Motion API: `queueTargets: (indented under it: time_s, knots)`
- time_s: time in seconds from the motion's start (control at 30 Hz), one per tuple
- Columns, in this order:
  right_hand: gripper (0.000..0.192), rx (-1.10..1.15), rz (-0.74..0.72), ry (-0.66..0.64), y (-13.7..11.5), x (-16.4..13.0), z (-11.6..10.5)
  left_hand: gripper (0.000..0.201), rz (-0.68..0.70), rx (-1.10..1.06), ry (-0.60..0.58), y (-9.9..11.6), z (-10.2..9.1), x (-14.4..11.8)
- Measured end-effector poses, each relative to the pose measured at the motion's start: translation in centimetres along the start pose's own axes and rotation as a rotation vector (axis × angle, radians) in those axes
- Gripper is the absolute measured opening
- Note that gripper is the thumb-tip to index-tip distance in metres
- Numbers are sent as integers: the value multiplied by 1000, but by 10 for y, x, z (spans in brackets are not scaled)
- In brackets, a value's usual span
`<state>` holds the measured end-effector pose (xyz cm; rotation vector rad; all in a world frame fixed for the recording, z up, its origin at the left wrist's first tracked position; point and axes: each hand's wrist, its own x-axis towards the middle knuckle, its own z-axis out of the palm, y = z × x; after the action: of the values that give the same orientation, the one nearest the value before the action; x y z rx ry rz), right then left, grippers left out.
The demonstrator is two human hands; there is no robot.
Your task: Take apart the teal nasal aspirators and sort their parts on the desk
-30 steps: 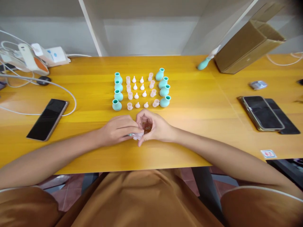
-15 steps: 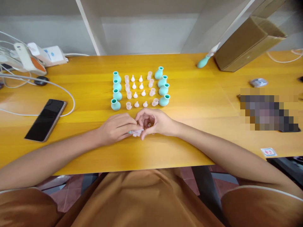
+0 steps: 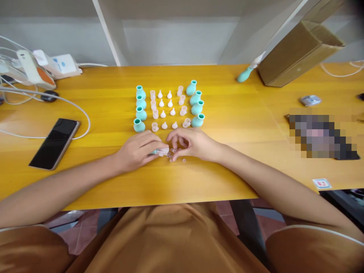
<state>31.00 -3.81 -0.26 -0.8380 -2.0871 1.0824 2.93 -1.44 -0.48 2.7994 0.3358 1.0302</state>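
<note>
The left hand pinched a small clear piece with a teal end, low over the table. The right hand, fingers loosely curled, touched tiny rings scattered between both hands. Teal bulbs stood just beyond.

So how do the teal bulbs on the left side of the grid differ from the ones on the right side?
The left column of teal rubber bulbs stands upright with mouths facing up; the right column of teal rubber bulbs leans, mouths tipped rightward. The left column runs nearly straight, while the right column slants outward toward the person. Both hold four bulbs of like size and colour.
</note>
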Motion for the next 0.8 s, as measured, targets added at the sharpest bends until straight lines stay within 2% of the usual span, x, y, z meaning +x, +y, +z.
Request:
queueTargets:
  time_s: [0.17,0.23,0.43,0.57,0.67,0.8]
  knots:
    - [55,13,-61,96,2,2,0,19,17,10,16,0,-1,2]
    - [56,115,-21,107,-1,2,2,19,28,10,29,0,-1,2]
    - [52,430,178,12,-11,0,21,21,71,5,79,5,-1,1]
    - [41,520,210,11,-15,-2,29,22,69,-27,105,8,0,1]
    - [30,440,149,35,-20,-2,24,26,24,-130,156,7,1,1]
    - [26,63,40,237,-26,11,-5,29,-20,-140,237,6,3,0]
